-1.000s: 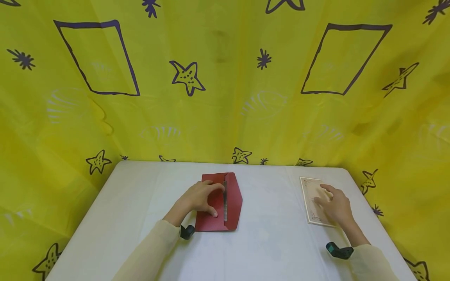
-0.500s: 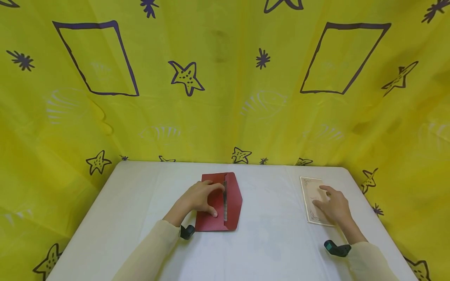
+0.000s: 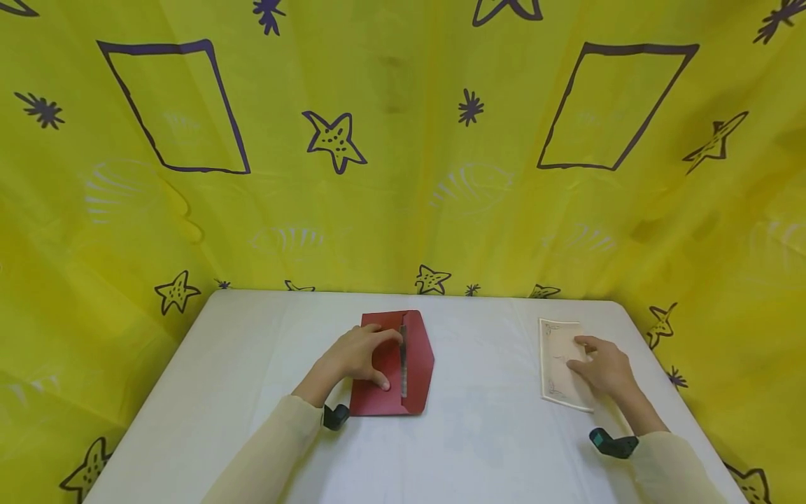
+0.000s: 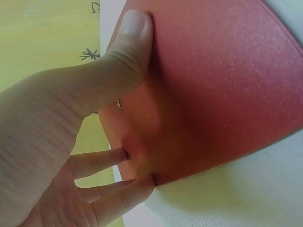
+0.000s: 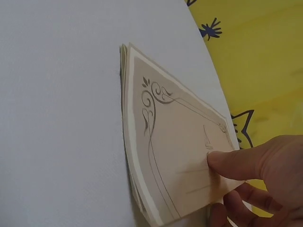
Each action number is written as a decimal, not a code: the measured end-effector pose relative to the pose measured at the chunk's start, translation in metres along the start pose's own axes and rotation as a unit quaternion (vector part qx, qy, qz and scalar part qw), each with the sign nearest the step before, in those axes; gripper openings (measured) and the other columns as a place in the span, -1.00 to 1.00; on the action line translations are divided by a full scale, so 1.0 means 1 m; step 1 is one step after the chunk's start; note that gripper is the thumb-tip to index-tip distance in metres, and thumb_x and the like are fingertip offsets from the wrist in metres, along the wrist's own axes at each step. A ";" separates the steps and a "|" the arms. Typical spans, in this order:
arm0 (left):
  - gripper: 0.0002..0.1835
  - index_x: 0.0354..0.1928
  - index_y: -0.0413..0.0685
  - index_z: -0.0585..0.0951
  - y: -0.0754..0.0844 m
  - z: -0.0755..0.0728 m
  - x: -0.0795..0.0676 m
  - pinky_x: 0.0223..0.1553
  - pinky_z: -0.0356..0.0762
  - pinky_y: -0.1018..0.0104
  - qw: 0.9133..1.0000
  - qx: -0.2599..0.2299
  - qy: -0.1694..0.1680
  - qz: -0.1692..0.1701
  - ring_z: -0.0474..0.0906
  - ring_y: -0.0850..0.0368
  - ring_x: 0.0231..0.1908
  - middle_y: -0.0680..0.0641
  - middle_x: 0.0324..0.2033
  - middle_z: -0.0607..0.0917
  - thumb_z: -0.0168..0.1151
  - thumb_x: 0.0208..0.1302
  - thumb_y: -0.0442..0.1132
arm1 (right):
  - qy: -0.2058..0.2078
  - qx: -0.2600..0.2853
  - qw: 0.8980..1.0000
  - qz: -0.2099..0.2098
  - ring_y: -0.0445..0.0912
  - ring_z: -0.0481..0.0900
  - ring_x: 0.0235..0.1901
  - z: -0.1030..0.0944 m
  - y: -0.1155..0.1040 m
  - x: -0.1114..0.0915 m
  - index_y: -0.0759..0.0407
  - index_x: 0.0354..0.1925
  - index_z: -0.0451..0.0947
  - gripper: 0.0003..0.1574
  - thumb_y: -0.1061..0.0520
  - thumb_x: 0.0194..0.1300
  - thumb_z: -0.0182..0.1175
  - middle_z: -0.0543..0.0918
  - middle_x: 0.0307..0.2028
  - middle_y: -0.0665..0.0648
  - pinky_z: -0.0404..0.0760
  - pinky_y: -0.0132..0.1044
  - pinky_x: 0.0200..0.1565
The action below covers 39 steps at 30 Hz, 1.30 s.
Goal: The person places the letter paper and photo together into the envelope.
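Observation:
A red envelope (image 3: 384, 385) lies on the table with its pointed flap unfolded to the right; a greyish strip of something inside shows along its opening. My left hand (image 3: 359, 351) rests on it, thumb and fingers spread, and the left wrist view shows the fingertips touching the envelope near its edges. At the right, my right hand (image 3: 604, 364) pinches a cream card (image 3: 563, 371) with scrollwork corners. The thumb lies on its face and the fingers sit at its edge, partly hidden behind it. In the right wrist view, the card bends and shows several layers at its side.
The white table (image 3: 478, 392) spreads between the two hands, with its far edge against a yellow curtain (image 3: 390, 210) printed with starfish and frames. Curtain sides also hang at the left and right. Each wrist carries a small dark camera (image 3: 613, 444).
My right hand first shifts slightly left, then back right, and the card tilts up and bends in its grip. My left hand and the envelope stay still.

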<state>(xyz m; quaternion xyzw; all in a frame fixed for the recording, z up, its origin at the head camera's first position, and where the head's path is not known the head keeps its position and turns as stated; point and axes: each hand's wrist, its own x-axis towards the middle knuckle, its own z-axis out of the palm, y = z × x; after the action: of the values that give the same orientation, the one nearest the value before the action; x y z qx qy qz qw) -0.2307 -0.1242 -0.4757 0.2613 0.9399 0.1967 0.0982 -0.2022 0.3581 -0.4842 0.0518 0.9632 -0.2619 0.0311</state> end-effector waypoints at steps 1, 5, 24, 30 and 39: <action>-0.16 0.24 0.32 0.56 0.000 0.000 0.000 0.12 0.59 -0.13 1.000 -0.001 0.000 0.000 0.47 -0.14 0.19 -0.11 0.26 0.53 0.71 -0.18 0.13 | -0.003 0.001 1.000 -0.003 0.46 0.45 0.05 -0.001 0.000 0.000 0.52 0.32 0.36 -0.23 0.17 0.28 0.38 0.48 0.13 0.65 0.46 0.33 0.04; -0.16 0.24 0.31 0.56 -0.001 0.001 0.000 0.12 0.60 -0.14 1.000 -0.003 -0.001 -0.002 0.46 -0.15 0.21 -0.12 0.27 0.53 0.71 -0.18 0.13 | -0.010 0.005 1.000 -0.013 0.33 0.46 -0.07 -0.005 0.002 0.000 0.49 0.34 0.37 -0.24 0.20 0.29 0.37 0.49 0.15 0.61 0.51 0.11 -0.11; -0.16 0.24 0.31 0.56 0.000 0.000 0.000 0.12 0.60 -0.14 1.000 -0.005 0.002 -0.001 0.46 -0.15 0.22 -0.12 0.27 0.53 0.71 -0.18 0.12 | -0.061 0.147 0.987 -0.014 0.02 0.67 -0.33 -0.018 0.000 -0.012 0.44 0.45 0.25 -0.24 0.25 0.42 0.29 0.36 0.24 0.57 0.75 -0.22 -0.34; -0.17 0.24 0.30 0.56 0.000 0.000 -0.001 0.13 0.59 -0.13 1.000 -0.002 0.003 0.001 0.47 -0.14 0.20 -0.11 0.26 0.54 0.71 -0.18 0.12 | -0.059 0.207 0.976 -0.034 0.00 0.69 -0.35 -0.019 -0.008 -0.014 0.39 0.47 0.25 -0.22 0.22 0.42 0.30 0.34 0.27 0.54 0.76 -0.20 -0.33; -0.16 0.24 0.31 0.56 -0.001 0.001 0.000 0.14 0.57 -0.13 1.000 0.002 0.001 0.003 0.47 -0.14 0.19 -0.10 0.26 0.54 0.71 -0.18 0.14 | -0.057 0.262 0.961 -0.066 -0.04 0.72 -0.28 -0.015 -0.037 -0.018 0.34 0.48 0.28 -0.20 0.19 0.40 0.34 0.34 0.28 0.50 0.77 -0.16 -0.32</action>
<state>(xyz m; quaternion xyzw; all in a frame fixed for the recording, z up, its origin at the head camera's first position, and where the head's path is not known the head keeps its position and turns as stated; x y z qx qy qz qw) -0.2307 -0.1250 -0.4769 0.2641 0.9396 0.1954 0.0957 -0.1887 0.3324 -0.4516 -0.0205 0.8588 -0.5090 0.0543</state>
